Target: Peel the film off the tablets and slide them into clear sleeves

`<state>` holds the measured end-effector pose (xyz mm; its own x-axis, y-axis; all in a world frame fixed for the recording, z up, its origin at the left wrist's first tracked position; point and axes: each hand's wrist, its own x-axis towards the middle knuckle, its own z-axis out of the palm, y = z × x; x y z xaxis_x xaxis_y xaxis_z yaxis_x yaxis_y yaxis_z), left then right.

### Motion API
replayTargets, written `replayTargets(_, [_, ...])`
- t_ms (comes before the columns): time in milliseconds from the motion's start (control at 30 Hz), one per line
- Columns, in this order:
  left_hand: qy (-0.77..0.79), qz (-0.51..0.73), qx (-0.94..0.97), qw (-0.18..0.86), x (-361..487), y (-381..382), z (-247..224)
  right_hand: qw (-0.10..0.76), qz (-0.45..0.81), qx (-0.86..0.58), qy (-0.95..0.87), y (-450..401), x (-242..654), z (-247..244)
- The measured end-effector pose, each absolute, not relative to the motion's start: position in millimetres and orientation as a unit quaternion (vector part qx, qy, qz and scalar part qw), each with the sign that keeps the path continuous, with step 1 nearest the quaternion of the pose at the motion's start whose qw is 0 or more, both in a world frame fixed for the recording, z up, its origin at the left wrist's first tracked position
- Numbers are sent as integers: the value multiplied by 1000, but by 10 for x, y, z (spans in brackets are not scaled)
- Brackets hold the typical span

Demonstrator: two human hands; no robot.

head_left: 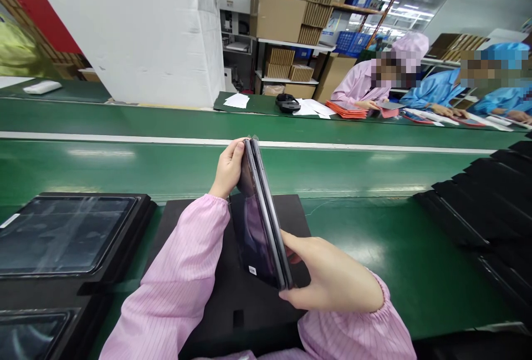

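Observation:
Two tablets (257,227) stand on edge, pressed face to back, tilted above a black foam tray (183,238). My left hand (228,169) is closed on their far upper end, thumb on the edge. My right hand (328,271) grips the near lower end, thumb and fingers around the edges. The left tablet's dark glossy screen faces left, with a small white label (252,270) near its lower corner. The outer face of the right tablet is hidden from me. Pink striped sleeves cover both my arms.
At left, tablets (62,232) lie in black foam trays. A pile of black foam trays (490,205) stands at right. Beyond the green conveyor belt (166,166), co-workers (366,80) handle flat items beside red sheets (347,109). A white pillar (158,33) rises behind.

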<state>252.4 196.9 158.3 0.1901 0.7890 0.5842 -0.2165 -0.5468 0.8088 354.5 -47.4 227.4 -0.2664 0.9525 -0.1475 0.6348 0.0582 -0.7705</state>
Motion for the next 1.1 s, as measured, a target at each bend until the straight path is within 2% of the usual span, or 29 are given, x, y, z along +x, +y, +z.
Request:
replayTargets(467, [228,597,633,437,2513,1960,1588,202,409,-540,-707,-460,3581,2273])
replayTargets(800, [215,585,627,468,2497,1861,1666,235,406,-502,-726,-474,3596,2236])
replayTargets(933, [202,582,632,470,2490,1820,1700,277,370,-504,-730,-493,3594,2193])
replayTargets(1100, [188,579,649,457,2473,1744,1777,283,347,-498,-743,-522,3600,2183])
